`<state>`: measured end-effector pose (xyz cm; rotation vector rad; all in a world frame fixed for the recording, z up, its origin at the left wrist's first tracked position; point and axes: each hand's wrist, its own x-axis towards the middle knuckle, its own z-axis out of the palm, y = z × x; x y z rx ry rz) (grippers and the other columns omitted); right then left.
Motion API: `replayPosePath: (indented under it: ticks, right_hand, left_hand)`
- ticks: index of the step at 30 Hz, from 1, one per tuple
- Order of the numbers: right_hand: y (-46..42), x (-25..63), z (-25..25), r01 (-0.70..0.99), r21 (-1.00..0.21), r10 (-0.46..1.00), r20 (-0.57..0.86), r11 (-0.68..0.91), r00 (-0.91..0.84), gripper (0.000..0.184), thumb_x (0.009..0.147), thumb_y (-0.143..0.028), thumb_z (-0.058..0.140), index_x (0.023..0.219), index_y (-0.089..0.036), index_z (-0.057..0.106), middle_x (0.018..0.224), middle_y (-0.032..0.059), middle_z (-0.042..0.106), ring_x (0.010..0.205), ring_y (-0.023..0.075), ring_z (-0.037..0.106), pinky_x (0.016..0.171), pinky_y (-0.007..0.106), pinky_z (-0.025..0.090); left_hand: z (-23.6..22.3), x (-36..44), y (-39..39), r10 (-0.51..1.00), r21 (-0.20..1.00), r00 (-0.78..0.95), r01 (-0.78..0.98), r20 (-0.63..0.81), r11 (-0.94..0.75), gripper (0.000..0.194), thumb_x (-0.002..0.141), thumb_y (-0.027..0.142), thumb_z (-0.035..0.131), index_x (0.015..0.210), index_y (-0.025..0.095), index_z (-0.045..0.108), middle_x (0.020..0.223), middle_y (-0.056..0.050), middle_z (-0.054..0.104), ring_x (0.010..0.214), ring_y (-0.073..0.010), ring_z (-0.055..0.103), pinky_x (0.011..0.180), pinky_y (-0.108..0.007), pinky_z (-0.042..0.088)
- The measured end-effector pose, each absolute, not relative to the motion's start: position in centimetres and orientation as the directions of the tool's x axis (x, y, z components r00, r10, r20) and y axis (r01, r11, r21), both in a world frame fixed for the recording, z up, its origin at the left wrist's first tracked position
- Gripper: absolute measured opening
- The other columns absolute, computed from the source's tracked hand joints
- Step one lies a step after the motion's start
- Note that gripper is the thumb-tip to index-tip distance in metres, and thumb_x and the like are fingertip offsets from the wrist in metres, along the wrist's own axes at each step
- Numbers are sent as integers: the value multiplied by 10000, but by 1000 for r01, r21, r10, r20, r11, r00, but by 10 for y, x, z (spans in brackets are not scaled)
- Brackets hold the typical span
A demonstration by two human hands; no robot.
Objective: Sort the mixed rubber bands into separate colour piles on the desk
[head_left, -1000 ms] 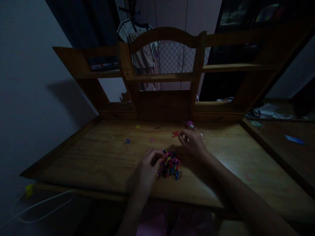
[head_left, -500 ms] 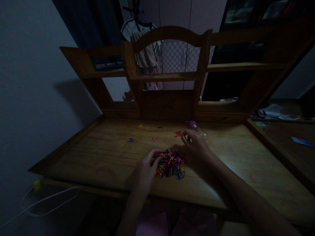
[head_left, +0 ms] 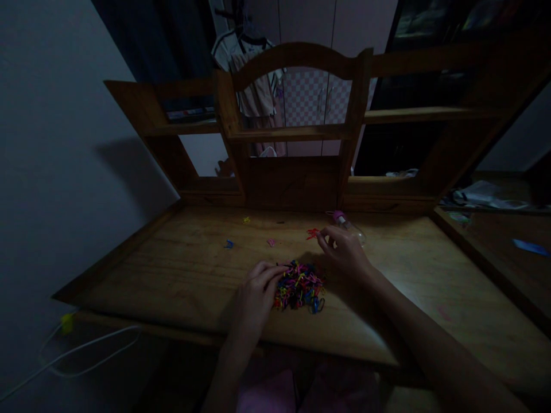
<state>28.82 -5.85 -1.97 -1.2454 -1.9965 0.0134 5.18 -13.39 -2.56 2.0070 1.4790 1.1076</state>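
A heap of small elastic hair ties (head_left: 301,287) in many colours lies on the wooden desk. My left hand (head_left: 258,287) is at its left edge, fingers bent in a pinch; what is between the fingertips is too dark to make out. Farther back, my right hand (head_left: 342,246) has thumb and forefinger pinched at the edge of a small group of red hair ties (head_left: 311,234). Separate little groups lie behind the heap: pink hair ties (head_left: 271,242), blue hair ties (head_left: 228,244) and yellow hair ties (head_left: 246,220). One small dark piece (head_left: 280,222) lies between yellow and red.
A clear bottle with a pink cap (head_left: 338,217) lies behind my right hand, partly hidden by it. A wooden shelf unit (head_left: 293,135) rises along the desk's back edge. A white cable (head_left: 90,353) hangs at the front left.
The fingers of my left hand have shifted slightly and drawn closer together over the heap's edge. My right hand stays almost where it was beside the red hair ties.
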Motion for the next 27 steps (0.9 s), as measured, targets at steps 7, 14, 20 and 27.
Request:
replayPosePath:
  ticks: [7, 14, 20, 27]
  right_hand:
    - [-60, 288, -19, 757, -390, 773, 591, 524, -230, 156, 895, -252, 499, 795, -191, 603, 733, 21, 628, 618, 131, 546, 595, 244, 370]
    - [-64, 286, -13, 744, -406, 774, 591, 530, -228, 190, 913, -271, 487, 782, -185, 596, 711, 23, 611, 609, 128, 537, 589, 245, 365]
    - [-90, 262, -2, 618, -353, 697, 517, 703, -497, 267, 883, -435, 554, 931, -181, 623, 819, 41, 641, 649, 127, 573, 602, 244, 385]
    - [-102, 248, 2, 565, -310, 637, 497, 764, -589, 222, 905, -335, 528, 1039, -182, 618, 941, 71, 659, 772, 159, 619, 668, 261, 425]
  left_hand:
    - [-27, 51, -132, 932, 699, 101, 634, 348, -330, 210, 909, 226, 515, 1049, 278, 662, 1046, 1, 662, 1006, -171, 604, 898, -292, 469]
    - [-26, 51, -132, 925, 677, 114, 651, 361, -345, 214, 918, 207, 491, 1042, 272, 653, 1048, -1, 659, 1010, -168, 599, 903, -292, 459]
    - [-22, 58, -134, 917, 660, 82, 669, 391, -342, 161, 895, 185, 514, 967, 241, 647, 981, -15, 659, 949, -174, 610, 845, -294, 471]
    - [-19, 68, -135, 919, 688, 67, 644, 388, -336, 183, 841, 123, 556, 958, 237, 639, 992, -13, 663, 951, -175, 613, 844, -289, 471]
